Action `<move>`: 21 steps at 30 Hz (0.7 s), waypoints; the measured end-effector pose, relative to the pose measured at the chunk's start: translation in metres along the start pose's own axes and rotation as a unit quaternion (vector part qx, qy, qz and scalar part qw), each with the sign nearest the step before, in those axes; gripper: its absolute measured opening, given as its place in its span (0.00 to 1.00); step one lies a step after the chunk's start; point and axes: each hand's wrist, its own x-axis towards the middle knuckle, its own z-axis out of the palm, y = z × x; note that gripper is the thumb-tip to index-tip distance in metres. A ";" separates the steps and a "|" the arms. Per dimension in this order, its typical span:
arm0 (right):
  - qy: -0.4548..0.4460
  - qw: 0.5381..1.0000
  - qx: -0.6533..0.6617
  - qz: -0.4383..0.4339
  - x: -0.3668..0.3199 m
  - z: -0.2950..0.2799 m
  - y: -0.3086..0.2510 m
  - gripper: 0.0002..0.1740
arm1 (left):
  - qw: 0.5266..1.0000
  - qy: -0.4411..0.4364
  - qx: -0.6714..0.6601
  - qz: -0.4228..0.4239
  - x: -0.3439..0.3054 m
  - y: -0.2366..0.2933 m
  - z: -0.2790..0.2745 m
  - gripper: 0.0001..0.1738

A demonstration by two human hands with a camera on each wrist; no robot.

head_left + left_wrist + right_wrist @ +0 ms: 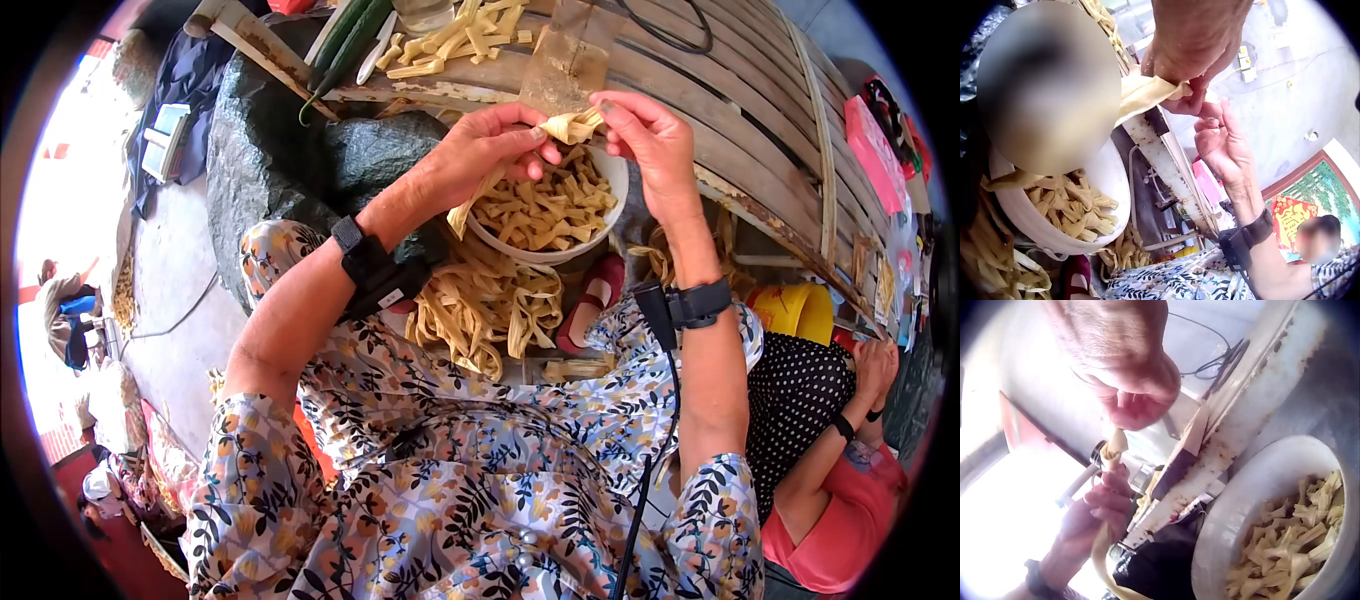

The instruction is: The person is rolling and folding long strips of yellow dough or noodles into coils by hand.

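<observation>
A pale yellow, flat strip that looks like bean curd skin (572, 127) is stretched between both hands, with a twisted fold or loop in its middle. My left hand (492, 143) pinches its left part between thumb and fingers, and a loose tail hangs below that hand. My right hand (657, 142) pinches the other end with thumb and forefinger. Both hands are raised over a white tub (622, 195) with many short knotted pieces (545, 205) in it. In the right wrist view the folded strip (1114, 450) shows between the two hands.
Long loose strips (480, 305) lie heaped below the tub. Beyond it stands a slatted wooden table (745, 130) carrying more knotted pieces (460, 40), green cucumbers (350, 45) and a black cable (690, 45). A yellow bucket (800, 310) and another seated person (835, 450) are at the right.
</observation>
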 end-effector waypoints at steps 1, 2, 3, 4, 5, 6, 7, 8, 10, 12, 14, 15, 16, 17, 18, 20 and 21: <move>0.003 1.000 -0.004 0.022 0.000 0.000 -0.004 0.15 | 1.000 -0.003 -0.007 0.004 0.000 -0.001 -0.001 0.10; -0.024 0.999 -0.012 0.042 -0.003 0.001 -0.004 0.16 | 1.000 -0.007 -0.001 0.010 0.000 -0.001 -0.001 0.09; -0.049 0.997 -0.019 0.063 -0.005 0.003 -0.003 0.16 | 1.000 -0.012 0.004 0.016 0.001 -0.001 -0.001 0.09; -0.075 0.993 -0.026 0.084 -0.006 0.006 -0.002 0.17 | 1.000 -0.016 0.010 0.021 0.001 -0.001 0.000 0.09; -0.102 0.992 -0.013 0.078 -0.006 0.009 -0.001 0.16 | 0.999 -0.019 0.029 0.027 0.002 0.000 0.000 0.08; -0.129 0.989 0.001 0.072 -0.007 0.015 0.001 0.15 | 0.998 -0.022 0.048 0.031 0.003 0.001 0.000 0.08; -0.155 0.986 0.015 0.066 -0.008 0.019 0.003 0.14 | 0.997 -0.025 0.067 0.035 0.003 0.001 0.000 0.07; -0.136 0.989 0.050 0.036 -0.010 0.023 0.007 0.10 | 0.998 -0.022 0.057 0.024 0.002 0.001 0.001 0.07; -0.096 0.990 0.099 0.039 -0.009 0.021 0.011 0.09 | 0.999 -0.014 0.037 0.004 0.001 0.004 0.002 0.06; -0.073 0.985 0.149 0.043 -0.007 0.013 0.011 0.07 | 0.999 -0.042 -0.002 0.010 -0.003 0.010 -0.005 0.06; -0.075 0.985 0.146 0.060 -0.009 0.011 0.011 0.07 | 0.999 -0.048 -0.020 0.005 -0.004 0.010 -0.007 0.06; -0.076 0.984 0.145 0.069 -0.010 0.011 0.011 0.07 | 0.999 -0.040 -0.018 -0.003 -0.004 0.008 -0.007 0.06; -0.095 0.985 0.123 0.079 -0.010 0.008 0.012 0.09 | 0.999 -0.030 -0.016 -0.013 -0.005 0.006 -0.007 0.06; -0.073 0.992 0.075 0.067 -0.010 0.009 0.011 0.10 | 0.999 -0.020 -0.013 -0.021 -0.006 0.005 -0.007 0.06; -0.051 0.997 0.026 0.054 -0.010 0.009 0.008 0.10 | 0.999 -0.028 -0.019 -0.022 -0.007 0.006 -0.007 0.06; -0.031 0.998 -0.052 0.018 -0.007 0.002 0.011 0.13 | 0.998 -0.046 -0.033 -0.022 -0.007 0.008 -0.009 0.06; -0.024 0.997 -0.076 0.000 -0.007 0.000 0.010 0.13 | 0.998 -0.052 -0.027 -0.026 -0.007 0.009 -0.010 0.06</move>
